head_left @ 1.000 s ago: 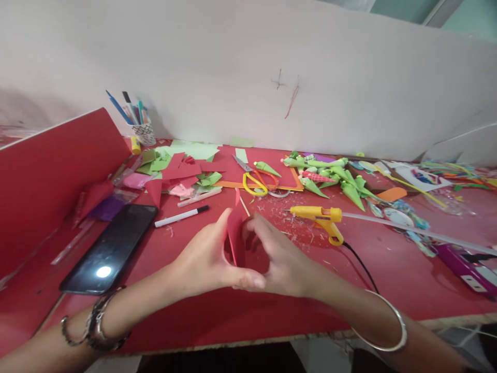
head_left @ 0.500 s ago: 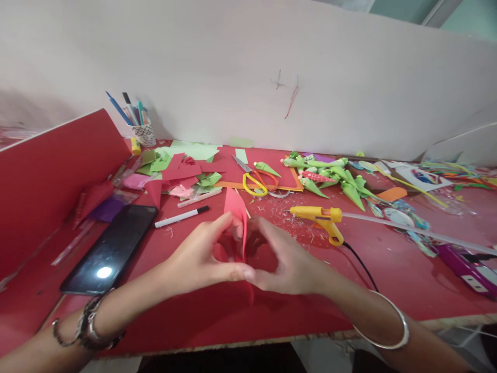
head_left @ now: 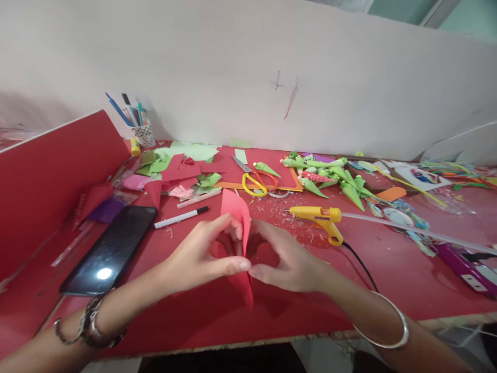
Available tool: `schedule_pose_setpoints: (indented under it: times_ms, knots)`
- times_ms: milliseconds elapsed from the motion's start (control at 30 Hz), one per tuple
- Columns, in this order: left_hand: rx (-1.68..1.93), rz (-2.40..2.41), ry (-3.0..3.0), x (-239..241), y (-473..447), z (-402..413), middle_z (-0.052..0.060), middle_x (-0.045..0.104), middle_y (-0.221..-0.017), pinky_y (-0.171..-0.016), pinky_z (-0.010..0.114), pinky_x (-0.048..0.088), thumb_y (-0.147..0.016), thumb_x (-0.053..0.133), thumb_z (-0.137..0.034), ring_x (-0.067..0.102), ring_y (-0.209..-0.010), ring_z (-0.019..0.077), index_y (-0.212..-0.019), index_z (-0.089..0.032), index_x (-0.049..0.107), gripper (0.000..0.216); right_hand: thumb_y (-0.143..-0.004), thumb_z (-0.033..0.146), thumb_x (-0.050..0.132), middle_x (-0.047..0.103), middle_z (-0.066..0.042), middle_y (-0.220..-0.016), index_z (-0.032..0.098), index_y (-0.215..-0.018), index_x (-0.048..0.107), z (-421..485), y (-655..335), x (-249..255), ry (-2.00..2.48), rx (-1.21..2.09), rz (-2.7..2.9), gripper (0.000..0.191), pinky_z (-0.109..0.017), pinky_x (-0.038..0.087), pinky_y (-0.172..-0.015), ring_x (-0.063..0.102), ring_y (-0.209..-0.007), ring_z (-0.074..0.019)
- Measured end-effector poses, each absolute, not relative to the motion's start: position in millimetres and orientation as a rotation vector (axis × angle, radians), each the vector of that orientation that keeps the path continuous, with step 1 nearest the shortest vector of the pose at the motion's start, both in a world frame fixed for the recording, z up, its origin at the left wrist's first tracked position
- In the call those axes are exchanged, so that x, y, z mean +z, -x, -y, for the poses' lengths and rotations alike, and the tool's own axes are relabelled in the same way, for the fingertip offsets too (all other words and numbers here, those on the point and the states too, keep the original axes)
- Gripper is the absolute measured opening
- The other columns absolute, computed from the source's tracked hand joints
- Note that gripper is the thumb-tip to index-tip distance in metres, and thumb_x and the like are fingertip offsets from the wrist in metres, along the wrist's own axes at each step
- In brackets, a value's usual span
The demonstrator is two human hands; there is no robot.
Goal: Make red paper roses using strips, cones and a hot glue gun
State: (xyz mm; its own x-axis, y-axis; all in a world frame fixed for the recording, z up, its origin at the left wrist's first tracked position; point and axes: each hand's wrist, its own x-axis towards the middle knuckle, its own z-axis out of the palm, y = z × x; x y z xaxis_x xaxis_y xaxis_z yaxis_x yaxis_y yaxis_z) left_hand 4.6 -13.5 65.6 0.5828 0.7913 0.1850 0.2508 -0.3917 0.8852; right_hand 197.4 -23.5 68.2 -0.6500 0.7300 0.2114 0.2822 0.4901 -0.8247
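Observation:
A piece of red paper [head_left: 237, 213] stands on edge between both my hands above the red table [head_left: 388, 280], partly rolled, one corner up and one pointing down toward me. My left hand [head_left: 202, 254] curls round its left side, thumb and fingers pinching it. From the other side my right hand [head_left: 289, 259] grips the same paper, its thumb tip meeting the left thumb. A bracelet is on each wrist.
A black phone [head_left: 111, 248] lies at the left, a white marker [head_left: 180, 217] behind it. A yellow glue gun [head_left: 320, 217] with a black cord sits right of my hands. Scissors [head_left: 254, 181], paper scraps, green paper cones [head_left: 341, 181] and a pen cup [head_left: 143, 132] line the back.
The red paper has turned and opened between my hands: its upper corner rose and a lower point now juts toward me. Both hands stayed in place.

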Motion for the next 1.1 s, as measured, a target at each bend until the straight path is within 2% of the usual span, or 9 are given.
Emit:
schedule_pose_setpoints:
  times_ms: [133, 267, 467, 600, 733, 800, 900, 1000, 1100]
  knots:
    - [0.698, -0.841, -2.002, 67, -4, 13, 0.000, 0.061, -0.079, -0.060, 0.023, 0.045, -0.077, 0.053, -0.031, 0.058, -0.070, 0.0145, -0.087, -0.019, 0.051, 0.015, -0.077, 0.022, 0.051, 0.056, -0.003, -0.093, 0.019, -0.098, 0.046, 24, -198, 69, 0.840, 1.033, 2.200, 0.022, -0.029, 0.044, -0.074, 0.053, -0.082, -0.0148]
    - [0.635, -0.942, -2.155, 69, -7, 13, 0.000, 0.060, -0.068, -0.060, 0.024, 0.044, -0.082, 0.044, -0.027, 0.056, -0.062, 0.0127, -0.073, -0.016, 0.053, 0.017, -0.076, 0.015, 0.043, 0.056, -0.002, -0.085, 0.020, -0.093, 0.048, 23, -197, 67, 0.898, 0.901, 2.156, 0.018, -0.029, 0.043, -0.074, 0.053, -0.076, -0.0146]
    - [0.721, -0.868, -2.098, 71, 3, 13, 0.000, 0.063, -0.080, -0.068, 0.024, 0.045, -0.079, 0.045, -0.022, 0.057, -0.072, 0.0137, -0.079, -0.018, 0.057, 0.013, -0.083, 0.028, 0.040, 0.046, 0.003, -0.057, 0.019, -0.075, 0.049, 17, -201, 64, 1.234, 0.665, 1.912, 0.015, -0.026, 0.041, -0.059, 0.047, -0.056, -0.0119]
    - [0.888, -1.161, -1.685, 61, 25, -2, 0.002, 0.063, -0.077, -0.064, 0.027, 0.048, -0.079, 0.045, -0.029, 0.058, -0.071, 0.0172, -0.077, -0.018, 0.059, 0.018, -0.082, 0.037, 0.042, 0.015, 0.007, -0.045, 0.022, -0.049, 0.024, 12, -215, 69, 1.503, 0.470, 1.800, 0.041, -0.022, 0.022, -0.037, 0.021, -0.038, -0.0070]
    - [0.963, -1.465, -1.730, 47, 39, -20, 0.005, 0.059, -0.088, -0.067, 0.032, 0.049, -0.080, 0.043, -0.034, 0.058, -0.078, 0.0186, -0.095, -0.017, 0.051, 0.024, -0.080, 0.039, 0.043, 0.011, 0.006, -0.046, 0.022, -0.050, 0.010, 10, -220, 70, 1.552, 0.440, 1.810, 0.048, -0.023, 0.014, -0.036, 0.015, -0.039, -0.0060]
    - [1.011, -1.595, -2.057, 47, 35, -21, 0.009, 0.052, -0.106, -0.079, 0.036, 0.045, -0.076, 0.050, -0.031, 0.054, -0.094, 0.0213, -0.110, -0.017, 0.043, 0.037, -0.081, 0.039, 0.043, 0.012, 0.006, -0.046, 0.021, -0.048, 0.016, 11, -216, 70, 1.492, 0.478, 1.858, 0.046, -0.022, 0.015, -0.036, 0.015, -0.039, -0.0061]
    - [0.919, -1.548, -2.554, 53, 21, -16, 0.012, 0.041, -0.126, -0.095, 0.041, 0.032, -0.077, 0.048, -0.022, 0.038, -0.116, 0.0250, -0.122, -0.018, 0.035, 0.047, -0.083, 0.038, 0.042, 0.018, 0.007, -0.046, 0.020, -0.055, 0.041, 13, -207, 71, 1.377, 0.577, 1.966, 0.034, -0.022, 0.021, -0.038, 0.021, -0.039, -0.0068]
    - [0.800, -1.381, -2.731, 63, 3, -12, 0.009, 0.048, -0.121, -0.097, 0.041, 0.027, -0.082, 0.037, -0.016, 0.040, -0.113, 0.0239, -0.120, -0.017, 0.039, 0.038, -0.085, 0.035, 0.041, 0.034, 0.006, -0.048, 0.019, -0.076, 0.055, 16, -199, 76, 1.264, 0.661, 2.027, 0.023, -0.021, 0.032, -0.046, 0.035, -0.044, -0.0079]
    - [0.768, -1.357, -2.598, 71, -10, -14, 0.007, 0.060, -0.097, -0.085, 0.037, 0.034, -0.084, 0.029, -0.015, 0.052, -0.090, 0.0207, -0.105, -0.015, 0.049, 0.029, -0.085, 0.033, 0.041, 0.044, 0.004, -0.053, 0.019, -0.074, 0.055, 18, -197, 80, 1.198, 0.712, 2.042, 0.024, -0.021, 0.036, -0.051, 0.042, -0.049, -0.0089]
